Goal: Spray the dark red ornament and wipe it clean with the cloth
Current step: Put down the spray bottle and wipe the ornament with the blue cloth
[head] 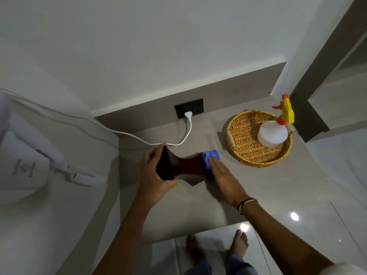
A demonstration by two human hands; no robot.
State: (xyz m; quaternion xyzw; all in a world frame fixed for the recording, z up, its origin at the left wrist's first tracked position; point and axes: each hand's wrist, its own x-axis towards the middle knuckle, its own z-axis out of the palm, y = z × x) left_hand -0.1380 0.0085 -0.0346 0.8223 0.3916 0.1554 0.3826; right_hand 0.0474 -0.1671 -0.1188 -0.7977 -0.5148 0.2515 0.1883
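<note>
From the head camera, looking down at a grey counter (198, 205), the dark red ornament (182, 166) lies on its side near the middle of the surface, pinched at the waist and flaring at both ends. The left hand (154, 175) is wrapped around the wide left end, thumb on top, steadying it. The right hand (224, 179) lies flat with fingers stretched out, pressing a blue cloth (211, 158) against the ornament's right end (only a bunched corner of the cloth shows past the fingertips). A dark and a pale band circle the right wrist.

To the right, well apart from the hands, a woven basket tray (244, 147) holds a white spray bottle (275, 132) with a yellow and orange trigger head. Behind the ornament a white cable (186, 133) runs from a black wall socket (189, 110) across the counter. Bare feet show on the glossy floor below.
</note>
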